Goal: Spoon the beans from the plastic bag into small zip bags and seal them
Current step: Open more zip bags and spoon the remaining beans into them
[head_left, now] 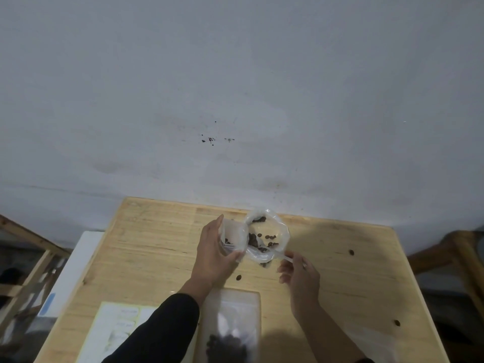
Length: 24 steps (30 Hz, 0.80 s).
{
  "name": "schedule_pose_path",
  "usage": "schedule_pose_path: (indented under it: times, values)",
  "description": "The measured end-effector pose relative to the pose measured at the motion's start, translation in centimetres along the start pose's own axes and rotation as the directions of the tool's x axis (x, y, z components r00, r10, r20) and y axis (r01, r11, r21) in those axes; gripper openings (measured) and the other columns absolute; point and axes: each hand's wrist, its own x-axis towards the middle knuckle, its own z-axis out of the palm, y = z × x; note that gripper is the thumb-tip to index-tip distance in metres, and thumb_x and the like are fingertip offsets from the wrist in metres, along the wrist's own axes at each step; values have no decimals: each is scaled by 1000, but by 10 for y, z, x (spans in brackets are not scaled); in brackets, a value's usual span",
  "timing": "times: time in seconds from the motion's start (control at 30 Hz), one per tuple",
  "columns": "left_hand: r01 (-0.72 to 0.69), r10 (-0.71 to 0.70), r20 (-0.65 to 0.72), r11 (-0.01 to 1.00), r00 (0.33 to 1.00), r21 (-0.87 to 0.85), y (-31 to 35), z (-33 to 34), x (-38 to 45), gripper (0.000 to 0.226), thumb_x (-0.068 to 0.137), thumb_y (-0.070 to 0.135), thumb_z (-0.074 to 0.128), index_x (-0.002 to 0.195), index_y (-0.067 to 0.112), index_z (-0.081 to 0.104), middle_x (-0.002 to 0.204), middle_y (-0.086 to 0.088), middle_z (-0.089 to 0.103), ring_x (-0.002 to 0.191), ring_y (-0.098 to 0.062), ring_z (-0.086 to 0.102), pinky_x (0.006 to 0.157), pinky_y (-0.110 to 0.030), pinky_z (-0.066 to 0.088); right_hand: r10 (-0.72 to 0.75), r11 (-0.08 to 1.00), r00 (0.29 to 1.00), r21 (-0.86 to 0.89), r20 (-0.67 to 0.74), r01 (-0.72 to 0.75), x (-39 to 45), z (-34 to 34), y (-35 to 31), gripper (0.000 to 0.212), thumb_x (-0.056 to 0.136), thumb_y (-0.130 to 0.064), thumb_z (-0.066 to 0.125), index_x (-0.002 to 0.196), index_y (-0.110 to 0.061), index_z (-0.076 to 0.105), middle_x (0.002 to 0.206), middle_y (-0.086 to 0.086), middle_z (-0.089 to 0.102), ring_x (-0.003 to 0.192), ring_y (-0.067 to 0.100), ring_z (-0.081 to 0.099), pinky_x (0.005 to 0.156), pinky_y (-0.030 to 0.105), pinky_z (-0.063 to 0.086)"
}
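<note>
Head view: my left hand (213, 254) holds a small zip bag (234, 238) open, thumb and fingers curled round it. My right hand (298, 277) pinches a spoon (275, 254) in the bean bag (267, 235). Next I think I scoop and tip gently.

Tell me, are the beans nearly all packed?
Partly. One zip bag with beans already lies near the table's front edge. The left hand holds a small bag open while the right hand works the spoon. Beans remain in the plastic bag, and some lie loose on the table.
</note>
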Motion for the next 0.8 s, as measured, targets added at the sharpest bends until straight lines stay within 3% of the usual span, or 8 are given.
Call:
schedule_pose_path:
  times: [0.17, 0.43, 0.67, 0.8]
  values:
    - [-15, 15, -11, 999, 1000, -49, 2, -4, 0, 95, 65, 24, 84, 144, 19, 31, 138, 2, 36, 122, -3, 33, 106, -23, 33, -69, 997, 995, -48, -66, 66, 2, -1, -14, 24, 98, -11, 41, 94, -1, 62, 64, 14, 58, 39, 7, 51, 34, 19, 41]
    - [-44, 44, -10, 997, 999, -64, 5, -5, 2, 100, 62, 24, 86, 144, 22, 28, 135, 6, 35, 123, -4, 34, 108, -30, 37, -140, 990, 985, -13, -105, 139, 6, -7, -31, 24, 97, -9, 41, 97, 2, 63, 63, 14, 56, 39, 7, 53, 33, 19, 41]
    - [-111, 110, -12, 991, 994, -77, 8, -7, 4, 103, 59, 24, 88, 144, 20, 29, 138, -1, 36, 128, -11, 35, 106, -40, 40, -230, 971, 973, 60, -7, 230, -19, -1, -64, 25, 95, -6, 40, 88, -5, 64, 60, 9, 56, 42, 8, 53, 35, 21, 38]
    - [-146, 145, -15, 985, 989, -86, 16, -10, 3, 104, 59, 25, 87, 144, 19, 28, 137, 0, 36, 128, -13, 36, 107, -40, 39, -359, 932, 928, -13, 96, 362, -37, 4, -74, 28, 99, -8, 37, 91, -4, 63, 62, 10, 55, 44, 10, 52, 36, 22, 39]
